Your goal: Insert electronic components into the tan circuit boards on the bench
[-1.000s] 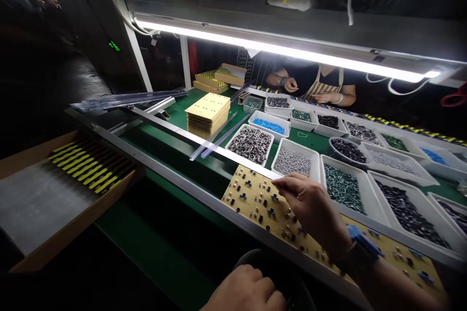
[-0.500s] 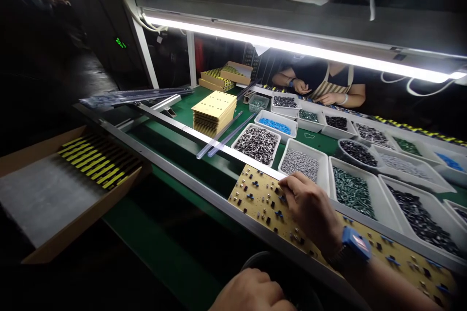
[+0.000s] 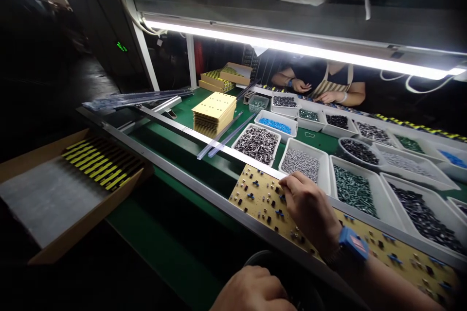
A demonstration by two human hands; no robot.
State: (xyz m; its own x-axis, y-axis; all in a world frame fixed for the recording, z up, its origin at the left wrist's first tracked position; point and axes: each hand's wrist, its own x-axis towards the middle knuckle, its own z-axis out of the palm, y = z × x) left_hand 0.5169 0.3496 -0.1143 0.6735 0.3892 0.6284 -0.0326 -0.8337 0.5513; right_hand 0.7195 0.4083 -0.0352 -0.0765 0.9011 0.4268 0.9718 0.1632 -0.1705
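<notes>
My right hand (image 3: 306, 209), with a blue strap (image 3: 353, 243) at its wrist, reaches over a tan circuit board (image 3: 251, 201) dotted with small black, blue and silver components. Its fingertips are pinched together at the board's far edge; whatever they hold is hidden. At the bottom of the view is my left hand (image 3: 253, 291), fingers curled inward over the near side of a dark round bowl (image 3: 260, 256). What it may hold cannot be made out. The board lies between two metal rails, the near rail (image 3: 204, 185) passing between my hands.
White bins of grey parts (image 3: 301, 163), black-and-white parts (image 3: 256, 143) and green parts (image 3: 353, 187) line the far rail. Beyond stand a stack of tan boards (image 3: 214, 109) and clear plastic tubes (image 3: 222, 141). A cardboard box (image 3: 87, 218) sits left. A co-worker's hands (image 3: 328, 97) show opposite.
The view has shifted very slightly. My right hand stays pinched at the same spot on the board, and my left hand remains curled by the bowl.
</notes>
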